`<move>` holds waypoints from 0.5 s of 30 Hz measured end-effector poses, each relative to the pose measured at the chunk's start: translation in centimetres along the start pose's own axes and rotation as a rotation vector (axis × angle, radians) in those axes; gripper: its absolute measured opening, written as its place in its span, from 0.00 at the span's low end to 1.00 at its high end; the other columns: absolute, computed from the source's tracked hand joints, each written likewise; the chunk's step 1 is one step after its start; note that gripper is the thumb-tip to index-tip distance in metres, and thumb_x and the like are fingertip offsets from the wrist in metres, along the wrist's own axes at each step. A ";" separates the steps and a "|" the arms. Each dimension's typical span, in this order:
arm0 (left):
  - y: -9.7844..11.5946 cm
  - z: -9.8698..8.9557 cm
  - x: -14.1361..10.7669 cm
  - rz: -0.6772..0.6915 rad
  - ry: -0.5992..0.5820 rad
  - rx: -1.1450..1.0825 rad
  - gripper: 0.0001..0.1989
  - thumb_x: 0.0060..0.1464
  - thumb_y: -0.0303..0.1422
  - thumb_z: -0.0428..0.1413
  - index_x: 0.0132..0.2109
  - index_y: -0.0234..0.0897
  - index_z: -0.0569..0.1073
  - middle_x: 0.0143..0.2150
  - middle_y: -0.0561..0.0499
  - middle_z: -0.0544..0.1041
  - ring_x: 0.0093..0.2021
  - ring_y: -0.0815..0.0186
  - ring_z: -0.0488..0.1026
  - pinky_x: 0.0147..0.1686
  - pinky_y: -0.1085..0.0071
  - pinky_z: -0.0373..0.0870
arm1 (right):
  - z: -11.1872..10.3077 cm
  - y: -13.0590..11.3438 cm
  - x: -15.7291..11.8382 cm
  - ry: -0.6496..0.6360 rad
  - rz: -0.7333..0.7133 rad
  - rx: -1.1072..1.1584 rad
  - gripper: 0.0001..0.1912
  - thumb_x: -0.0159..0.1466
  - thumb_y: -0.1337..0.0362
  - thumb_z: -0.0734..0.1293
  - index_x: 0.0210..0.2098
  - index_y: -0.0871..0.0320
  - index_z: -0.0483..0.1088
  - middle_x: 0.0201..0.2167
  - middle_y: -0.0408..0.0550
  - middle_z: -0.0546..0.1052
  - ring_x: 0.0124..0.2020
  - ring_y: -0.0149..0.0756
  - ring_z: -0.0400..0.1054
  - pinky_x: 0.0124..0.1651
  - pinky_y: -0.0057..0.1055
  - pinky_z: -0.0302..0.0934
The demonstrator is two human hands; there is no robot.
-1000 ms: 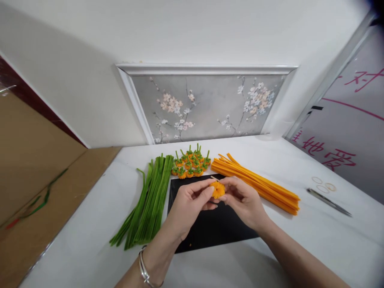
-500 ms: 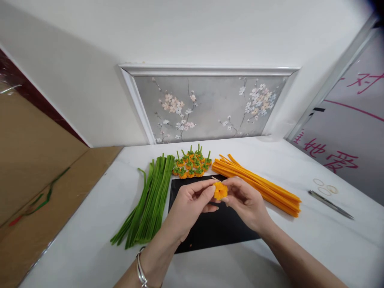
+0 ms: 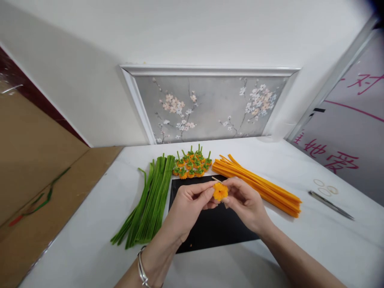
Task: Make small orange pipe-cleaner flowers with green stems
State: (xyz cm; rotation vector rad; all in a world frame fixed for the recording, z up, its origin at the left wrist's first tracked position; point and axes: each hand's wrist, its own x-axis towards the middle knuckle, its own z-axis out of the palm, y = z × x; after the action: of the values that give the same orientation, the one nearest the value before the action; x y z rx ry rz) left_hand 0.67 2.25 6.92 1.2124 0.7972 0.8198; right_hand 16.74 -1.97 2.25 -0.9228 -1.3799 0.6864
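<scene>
Between both hands is a small orange pipe-cleaner flower [image 3: 220,192], its petals facing me, held above a black mat [image 3: 216,228]. My left hand [image 3: 190,204] pinches its left edge with thumb and forefinger. The fingers of my right hand [image 3: 246,204] are closed on its right side. A thin pale tip sticks up just behind the flower; what it belongs to is hidden. Beyond the mat stand several finished orange pieces with green tops and stems [image 3: 192,163].
Green pipe cleaners [image 3: 154,200] lie in a bundle left of the mat, orange pipe cleaners [image 3: 258,184] to its right. Farther right are tweezers [image 3: 331,205] and several thin rings [image 3: 325,188]. Cardboard [image 3: 60,192] borders the table on the left; a framed floral panel [image 3: 210,108] stands behind.
The flower has turned slightly and tipped more toward me, showing its petals more fully. My left fingers have curled in closer beneath it. Both hands stay in nearly the same place.
</scene>
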 end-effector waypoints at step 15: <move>0.4 0.3 -0.1 0.081 0.067 0.015 0.10 0.55 0.39 0.58 0.40 0.37 0.73 0.36 0.51 0.76 0.39 0.66 0.76 0.35 0.72 0.77 | -0.1 0.6 0.1 0.113 -0.011 0.088 0.11 0.63 0.64 0.68 0.45 0.52 0.68 0.28 0.40 0.68 0.24 0.26 0.65 0.27 0.25 0.65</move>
State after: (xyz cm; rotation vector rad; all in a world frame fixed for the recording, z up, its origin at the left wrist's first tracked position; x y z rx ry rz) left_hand 0.80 2.06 7.41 1.2425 0.8140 0.9254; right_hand 16.93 -1.59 1.75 -0.8704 -1.2443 0.6709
